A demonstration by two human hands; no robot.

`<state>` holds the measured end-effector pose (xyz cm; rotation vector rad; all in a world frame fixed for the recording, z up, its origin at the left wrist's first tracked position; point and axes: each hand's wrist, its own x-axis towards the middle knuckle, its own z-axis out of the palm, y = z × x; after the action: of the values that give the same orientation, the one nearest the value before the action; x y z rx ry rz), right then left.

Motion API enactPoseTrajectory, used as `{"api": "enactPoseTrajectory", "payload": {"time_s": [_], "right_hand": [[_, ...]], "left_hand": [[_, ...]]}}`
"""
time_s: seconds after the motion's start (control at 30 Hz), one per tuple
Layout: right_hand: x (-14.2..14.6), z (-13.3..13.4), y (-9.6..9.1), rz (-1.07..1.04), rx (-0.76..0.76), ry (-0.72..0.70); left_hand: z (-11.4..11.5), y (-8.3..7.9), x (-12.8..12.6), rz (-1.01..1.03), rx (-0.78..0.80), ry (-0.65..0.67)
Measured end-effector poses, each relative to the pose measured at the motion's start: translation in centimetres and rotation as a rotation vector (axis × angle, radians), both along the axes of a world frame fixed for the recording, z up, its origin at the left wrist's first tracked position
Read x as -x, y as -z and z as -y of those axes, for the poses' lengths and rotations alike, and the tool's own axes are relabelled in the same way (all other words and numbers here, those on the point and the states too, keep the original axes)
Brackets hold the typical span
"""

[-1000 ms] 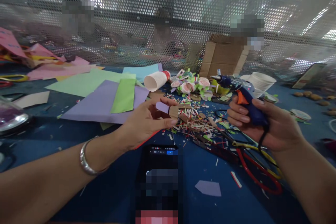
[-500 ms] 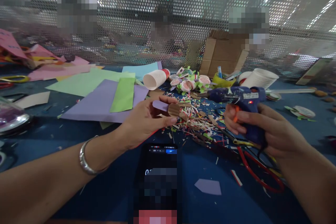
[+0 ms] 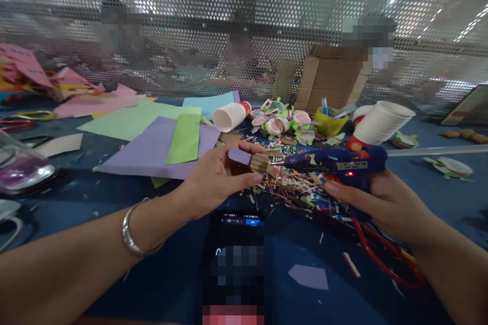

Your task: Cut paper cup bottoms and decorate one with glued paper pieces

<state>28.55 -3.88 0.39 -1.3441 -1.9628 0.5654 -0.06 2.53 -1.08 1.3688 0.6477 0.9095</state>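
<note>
Between the thumb and fingers of my left hand (image 3: 213, 177) is a small round piece of brown cardboard (image 3: 259, 163), with a purple paper strip (image 3: 239, 156) attached or held behind it; which, I cannot tell. My right hand (image 3: 385, 203) grips a blue hot glue gun (image 3: 343, 159) with a lit red lamp. Its metal nozzle points left, at or very near the cardboard's right edge. Under both hands lies a heap of paper scraps (image 3: 293, 183). A cut purple paper piece (image 3: 309, 277) with a pointed end rests on the blue table in front.
A phone (image 3: 234, 233) stands below my left hand. Red-handled scissors (image 3: 385, 259) lie under my right wrist. Behind are coloured paper sheets (image 3: 133, 147), a tipped paper cup (image 3: 229, 117), stacked cups (image 3: 383, 122), small paper turtle-like pieces (image 3: 276, 124) and a cardboard box (image 3: 331, 81) before a perforated screen.
My right hand has brought the glue gun left and down, so its nozzle now meets the cardboard in my left hand. The view has shifted slightly.
</note>
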Motion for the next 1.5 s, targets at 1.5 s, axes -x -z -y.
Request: {"api": "enactPoseTrajectory", "payload": {"time_s": [1.5], "right_hand": [[0.35,0.01,0.12,0.22,-0.085,0.068]], "left_hand": [[0.4,-0.09,-0.06,-0.111,-0.072,-0.03]]}}
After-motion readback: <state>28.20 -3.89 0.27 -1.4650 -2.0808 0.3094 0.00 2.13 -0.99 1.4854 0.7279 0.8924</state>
